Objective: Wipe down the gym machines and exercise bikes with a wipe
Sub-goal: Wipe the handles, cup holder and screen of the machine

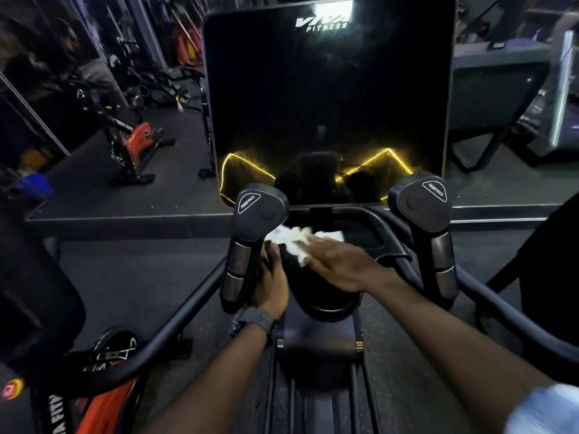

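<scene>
We see the white wipe only in part: the right hand lies flat over its near edge, and motion smears its folds. The left hand loses its fingertips behind the left resistance handle. The orange exercise bike is cut off by the bottom edge. We cannot read the dark console screen beyond its logo.

Wipe on console tray between two handles, screen behind
</scene>
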`<state>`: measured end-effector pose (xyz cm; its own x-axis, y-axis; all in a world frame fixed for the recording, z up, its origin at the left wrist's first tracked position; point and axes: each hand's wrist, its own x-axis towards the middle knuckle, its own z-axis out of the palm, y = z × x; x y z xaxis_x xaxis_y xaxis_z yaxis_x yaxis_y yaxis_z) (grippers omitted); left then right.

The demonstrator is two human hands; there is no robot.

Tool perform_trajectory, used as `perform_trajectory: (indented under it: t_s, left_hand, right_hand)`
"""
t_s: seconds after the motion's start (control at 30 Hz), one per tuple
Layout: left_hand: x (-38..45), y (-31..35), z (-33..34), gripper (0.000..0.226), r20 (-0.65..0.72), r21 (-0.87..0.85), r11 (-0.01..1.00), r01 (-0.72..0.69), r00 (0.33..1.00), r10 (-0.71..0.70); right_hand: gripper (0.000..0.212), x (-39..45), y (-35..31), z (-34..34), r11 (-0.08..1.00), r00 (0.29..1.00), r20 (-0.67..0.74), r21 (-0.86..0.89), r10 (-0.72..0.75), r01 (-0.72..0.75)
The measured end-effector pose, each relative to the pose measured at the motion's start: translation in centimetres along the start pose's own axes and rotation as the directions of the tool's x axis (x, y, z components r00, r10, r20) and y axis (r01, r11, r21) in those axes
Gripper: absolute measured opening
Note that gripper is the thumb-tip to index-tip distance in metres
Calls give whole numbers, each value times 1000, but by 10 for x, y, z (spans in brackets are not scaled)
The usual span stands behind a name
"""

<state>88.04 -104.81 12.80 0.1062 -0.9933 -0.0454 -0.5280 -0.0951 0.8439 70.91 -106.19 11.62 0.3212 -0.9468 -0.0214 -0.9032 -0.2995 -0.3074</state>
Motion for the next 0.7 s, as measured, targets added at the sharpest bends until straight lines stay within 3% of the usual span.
perform_trajectory:
  t_s: [0.07, 0.1, 0.23, 0.3, 0.33, 0.4, 0.43, 0.57, 0.63, 0.7]
  left_hand:
    - [-3, 3, 1, 54, 10, 8, 1000, -1, 1000, 1]
    - [-3, 3, 3, 55, 14, 17, 1000, 2, 1000, -2]
    - [-2, 4, 11, 56, 6, 73, 997, 0, 1000, -1]
    - [-1, 3, 12, 56, 10, 93, 996, -15, 1000, 15]
    - [0, 1, 12, 55, 26, 104, 994, -21, 1000, 19]
    - [-1, -5, 11, 57, 70, 132, 990, -51, 997, 42]
    - [-2, -6, 10, 58, 92, 158, 985, -68, 994, 54]
    - [-5, -9, 8, 55, 152, 234, 963, -134, 983, 100]
    - [-6, -9, 6, 57, 156, 247, 961, -128, 984, 91]
    - [-2, -12, 5, 59, 163, 251, 963, -98, 985, 58]
  right_hand:
    - [54, -17, 9, -7, 979, 978, -86, -63, 189, -195]
    - [56, -20, 3, -8, 974, 973, -99, -67, 208, -215]
    - [53, -7, -39, 6, 999, 998, -57, 23, 32, -31]
    - [51, -11, -35, 5, 995, 993, -90, 71, 77, -71]
    - [50, -18, -27, 4, 990, 971, -193, 53, 138, -130]
    - [55, -37, -6, 4, 945, 859, -442, -66, 259, -319]
    - [59, -45, 1, 2, 899, 822, -453, -90, 346, -429]
    - [91, -18, 4, 7, 758, 746, -188, -8, 639, -652]
    - [95, 13, 10, 5, 738, 729, -150, 9, 668, -675]
    - [90, 37, 19, -7, 779, 777, -56, 10, 627, -627]
